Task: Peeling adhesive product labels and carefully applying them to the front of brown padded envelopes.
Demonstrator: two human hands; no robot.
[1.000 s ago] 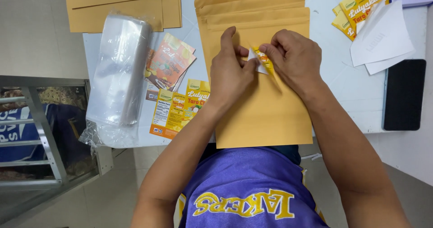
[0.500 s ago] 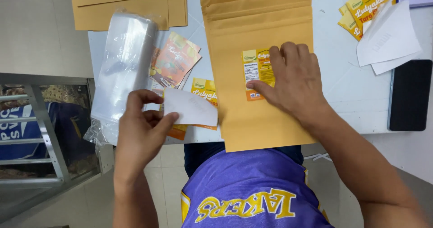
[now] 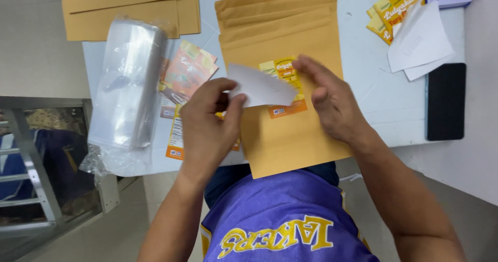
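Left grip (image 3: 210,119) pinches white backing paper (image 3: 262,88) at frame centre, peeled clear; right hand (image 3: 332,101), fingers flat, presses yellow label (image 3: 284,86) onto brown pouch (image 3: 290,80), steadying it on counter (image 3: 373,86).

Two hands: left hand (image 3: 207,119), right hand (image 3: 332,104). One plastic-bag roll (image 3: 127,83). One black phone (image 3: 445,101).

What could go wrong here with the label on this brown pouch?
The left hand holds a white backing sheet over part of the yellow label; it could catch on the label's edge. The right hand presses only one side, so the label may wrinkle. The brown pouch overhangs the table and might slide.
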